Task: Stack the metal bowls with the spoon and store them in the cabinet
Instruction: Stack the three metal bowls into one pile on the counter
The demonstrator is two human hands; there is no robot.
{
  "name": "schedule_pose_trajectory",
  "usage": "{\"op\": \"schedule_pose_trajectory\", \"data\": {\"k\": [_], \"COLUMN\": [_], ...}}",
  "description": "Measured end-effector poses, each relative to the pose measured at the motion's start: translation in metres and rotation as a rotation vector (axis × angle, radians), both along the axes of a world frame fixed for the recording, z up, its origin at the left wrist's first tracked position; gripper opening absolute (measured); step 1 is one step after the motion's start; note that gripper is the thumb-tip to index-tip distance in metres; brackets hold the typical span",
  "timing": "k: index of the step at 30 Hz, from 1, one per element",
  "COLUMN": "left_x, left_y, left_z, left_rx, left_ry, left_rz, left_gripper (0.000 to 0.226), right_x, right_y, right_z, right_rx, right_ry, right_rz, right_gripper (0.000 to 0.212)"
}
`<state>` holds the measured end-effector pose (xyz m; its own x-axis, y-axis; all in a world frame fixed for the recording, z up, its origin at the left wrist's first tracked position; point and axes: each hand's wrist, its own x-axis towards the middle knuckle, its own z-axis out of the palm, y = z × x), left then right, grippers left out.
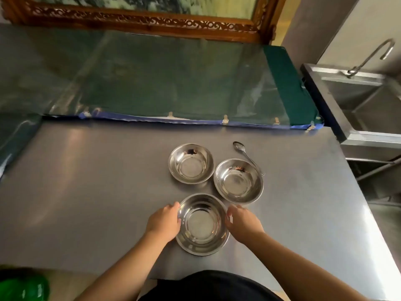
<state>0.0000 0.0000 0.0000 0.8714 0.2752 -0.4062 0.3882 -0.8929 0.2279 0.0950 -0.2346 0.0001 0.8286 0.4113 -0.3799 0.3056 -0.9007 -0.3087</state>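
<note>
Three shiny metal bowls stand upright on a grey steel table [86,192]. The nearest bowl [202,224] is the largest. My left hand [163,221] grips its left rim and my right hand [244,221] grips its right rim. A second bowl [238,180] sits just behind it to the right, and a third bowl [191,163] stands further back on the left. A metal spoon [245,154] lies on the table behind the right bowl, its handle running along that bowl's far rim. No cabinet is in view.
A green mat under clear plastic [173,83] covers the surface beyond the table, with a carved wooden frame [138,20] behind it. A steel sink [364,98] with a curved tap [371,55] stands at the right. A green object [23,287] lies at the bottom left.
</note>
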Motion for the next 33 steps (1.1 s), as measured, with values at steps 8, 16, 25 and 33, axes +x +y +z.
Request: {"op": "schedule_pose_trajectory", "data": {"k": [8, 16, 25, 33], "left_x": [-0.005, -0.015, 0.003, 0.066], "left_y": [-0.012, -0.006, 0.013, -0.004], "left_z": [-0.014, -0.014, 0.005, 0.029], "left_rx": [-0.123, -0.206, -0.250, -0.301], "left_ry": [-0.023, -0.073, -0.195, -0.256], "left_rz": [0.197, 0.340, 0.354, 0.270], "left_gripper": [0.050, 0.048, 0.055, 0.058], "right_x": [-0.010, -0.007, 0.016, 0.066], "right_y": [-0.005, 0.003, 0.011, -0.011], "right_z": [-0.019, -0.029, -0.010, 0.004], "right_rx": [0.178, 0.253, 0.408, 0.471], "right_ry": [0.308, 0.420, 0.337, 0.254], "right_rz": [-0.228, -0.291, -0.325, -0.441], "right_gripper": [0.047, 0.050, 0.048, 0.039]}}
